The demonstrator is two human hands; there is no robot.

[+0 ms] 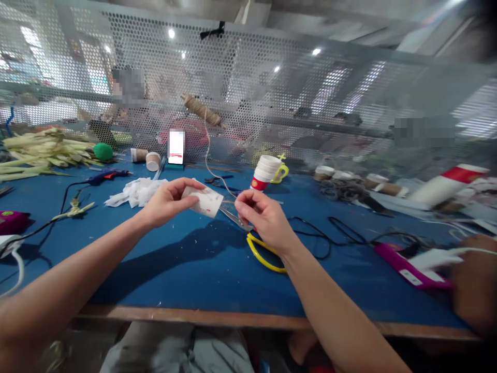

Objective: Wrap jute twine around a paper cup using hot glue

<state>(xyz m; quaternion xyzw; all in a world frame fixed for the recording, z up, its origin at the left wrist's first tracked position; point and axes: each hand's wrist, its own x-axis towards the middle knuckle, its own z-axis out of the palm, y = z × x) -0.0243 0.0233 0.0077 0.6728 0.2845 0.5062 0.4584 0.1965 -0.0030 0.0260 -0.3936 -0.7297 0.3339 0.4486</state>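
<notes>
Though thin, straight-edged pale card [206, 201]

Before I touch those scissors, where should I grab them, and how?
Probably best by the yellow handle, reaching from the near edge of the table. It's a rounded loop on the near side, while the metal blades point away and leftward. The right hand hides part of the handle, so I'd move that hand first.

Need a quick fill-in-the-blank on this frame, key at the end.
1. The person's ____ hand holds the off-white piece.
2. The scissors handle is coloured ____.
3. The ball beside the pale stalks is coloured ____.
4. The tabletop is coloured ____.
Missing words: left; yellow; green; blue.
</notes>
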